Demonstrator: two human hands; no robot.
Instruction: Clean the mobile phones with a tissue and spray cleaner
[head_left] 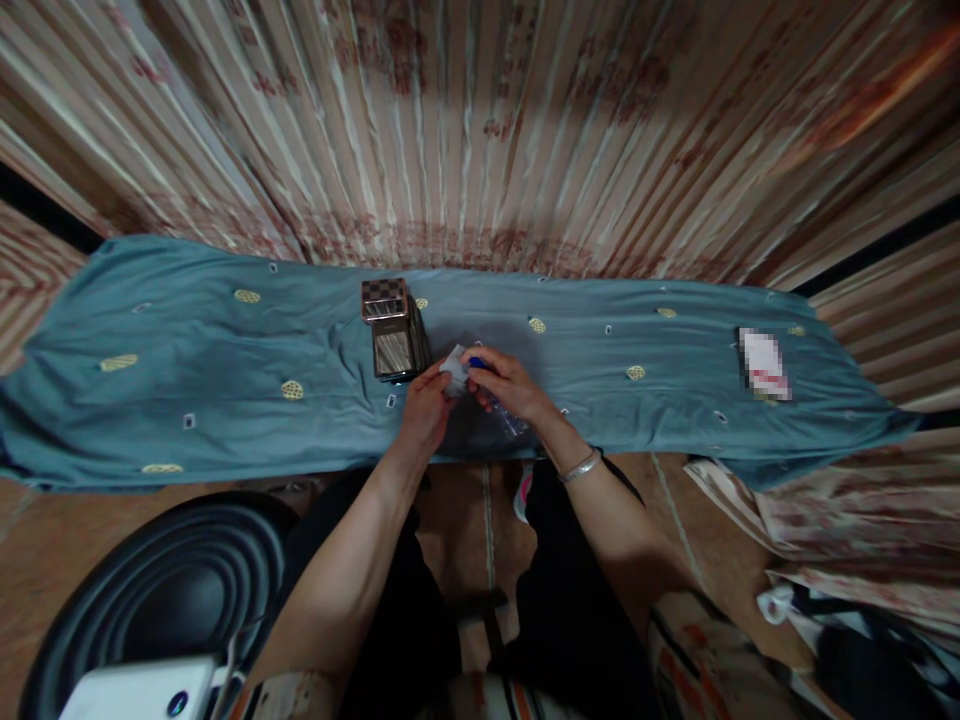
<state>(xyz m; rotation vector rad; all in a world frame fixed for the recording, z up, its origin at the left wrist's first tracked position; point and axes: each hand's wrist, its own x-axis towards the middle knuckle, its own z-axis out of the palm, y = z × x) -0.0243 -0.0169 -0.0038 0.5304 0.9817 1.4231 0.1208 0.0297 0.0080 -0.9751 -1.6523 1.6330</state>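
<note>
Here, two hands [426,410] [514,384] around one pale piece [454,372], one blue piece [475,363]

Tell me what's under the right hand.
Clear plastic shows past the lower edge of the right hand, with teal cloth behind it. The rest, including whether the plastic is held, is covered.

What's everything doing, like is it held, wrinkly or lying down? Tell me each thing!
Left hand: pinching the pale grey piece
Right hand: curled around the blue piece
Pale grey piece: held
Blue piece: held, partly hidden
Clear plastic: partly hidden
Teal cloth: spread out, wrinkled
Dark boxes: grouped together
White packet: lying down, blurred
Bracelet: worn
Curtain: hanging in folds
</note>
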